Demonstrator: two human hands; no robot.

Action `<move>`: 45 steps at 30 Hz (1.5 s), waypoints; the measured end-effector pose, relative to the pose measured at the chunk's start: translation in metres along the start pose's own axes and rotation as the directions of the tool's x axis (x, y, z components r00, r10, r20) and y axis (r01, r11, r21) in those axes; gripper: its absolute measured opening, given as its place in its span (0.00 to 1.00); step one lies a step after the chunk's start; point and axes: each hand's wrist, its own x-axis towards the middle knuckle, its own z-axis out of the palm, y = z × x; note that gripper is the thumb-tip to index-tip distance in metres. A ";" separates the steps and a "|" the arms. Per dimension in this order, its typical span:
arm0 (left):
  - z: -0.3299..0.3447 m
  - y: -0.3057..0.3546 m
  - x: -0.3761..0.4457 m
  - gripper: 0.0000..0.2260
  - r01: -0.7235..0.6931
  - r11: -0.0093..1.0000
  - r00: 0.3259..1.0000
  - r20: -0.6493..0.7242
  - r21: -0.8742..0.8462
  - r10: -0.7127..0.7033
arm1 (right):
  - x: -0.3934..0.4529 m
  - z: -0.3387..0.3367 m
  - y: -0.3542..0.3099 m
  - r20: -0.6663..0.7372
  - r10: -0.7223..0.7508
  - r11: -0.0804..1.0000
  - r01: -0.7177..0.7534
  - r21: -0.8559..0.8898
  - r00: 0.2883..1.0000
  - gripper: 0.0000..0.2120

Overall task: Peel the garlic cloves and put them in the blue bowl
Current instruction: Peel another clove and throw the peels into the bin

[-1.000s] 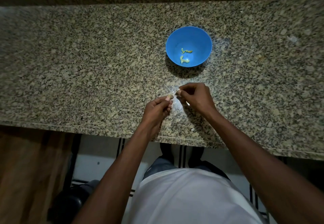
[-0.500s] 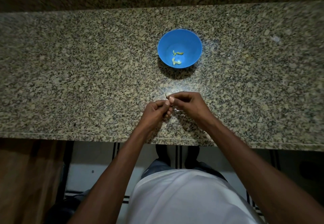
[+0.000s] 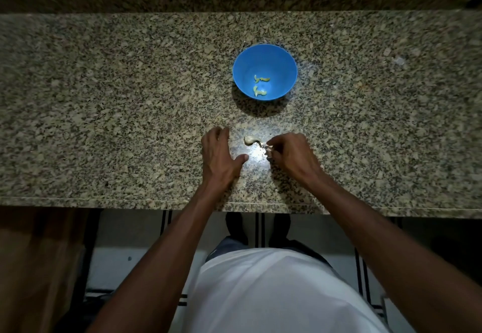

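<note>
While hands (image 3: 217,155) flank garlic clove (image 3: 249,139), no writing legible

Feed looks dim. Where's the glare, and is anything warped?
Head view: dark overall, with a bright glare patch on the counter between the left hand and right hand, beside the clove; bowl throws a near-side shadow; counter edge bows from wide-angle distortion.

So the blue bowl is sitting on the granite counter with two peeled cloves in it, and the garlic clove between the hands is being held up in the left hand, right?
Not quite. The head view shows the garlic clove lying on the granite counter, held by neither hand; the left hand is open beside it. The blue bowl does sit on the counter with two peeled cloves inside.
</note>
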 end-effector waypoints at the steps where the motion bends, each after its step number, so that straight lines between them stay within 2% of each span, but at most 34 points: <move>1: -0.002 -0.002 0.003 0.46 0.003 1.000 1.000 0.025 0.014 -0.003 | 0.001 0.001 -0.001 0.003 0.001 0.999 -0.001 -0.051 1.000 0.08; 4: -0.008 -0.004 0.012 0.54 0.020 0.998 0.994 0.102 0.063 -0.026 | 0.002 0.002 -0.007 0.040 0.044 0.985 -0.037 -0.168 0.998 0.11; 9: -0.006 -0.002 0.019 0.45 0.036 0.990 0.988 0.143 0.140 -0.056 | 0.000 0.004 -0.016 0.053 0.042 0.954 -0.024 -0.299 0.998 0.08; 12: -0.005 -0.004 0.017 0.45 0.045 0.990 0.983 0.169 0.130 -0.067 | 0.003 0.005 -0.022 0.092 -0.015 0.921 0.050 -0.386 0.996 0.05; 17: -0.005 -0.005 0.017 0.45 0.023 0.992 0.983 0.176 0.124 -0.044 | -0.001 0.011 -0.034 0.166 -0.091 0.868 0.160 -0.470 0.982 0.07; 24: 0.004 -0.038 0.001 0.38 -0.163 0.936 0.971 0.220 0.311 0.096 | 0.003 0.007 -0.021 0.058 -0.006 0.899 0.031 -0.436 0.998 0.06; 30: 0.009 -0.041 -0.005 0.35 -0.195 0.917 0.976 0.164 0.347 0.145 | 0.002 0.004 -0.014 0.045 0.039 0.955 -0.024 -0.294 0.998 0.10; 39: 0.012 -0.045 -0.007 0.35 -0.212 0.918 0.975 0.137 0.336 0.175 | -0.005 0.004 -0.008 0.084 -0.105 0.937 0.126 -0.325 0.991 0.06; 45: 0.014 -0.046 -0.006 0.35 -0.211 0.916 0.975 0.140 0.343 0.172 | -0.005 0.012 0.000 0.091 -0.145 0.909 0.169 -0.380 0.985 0.04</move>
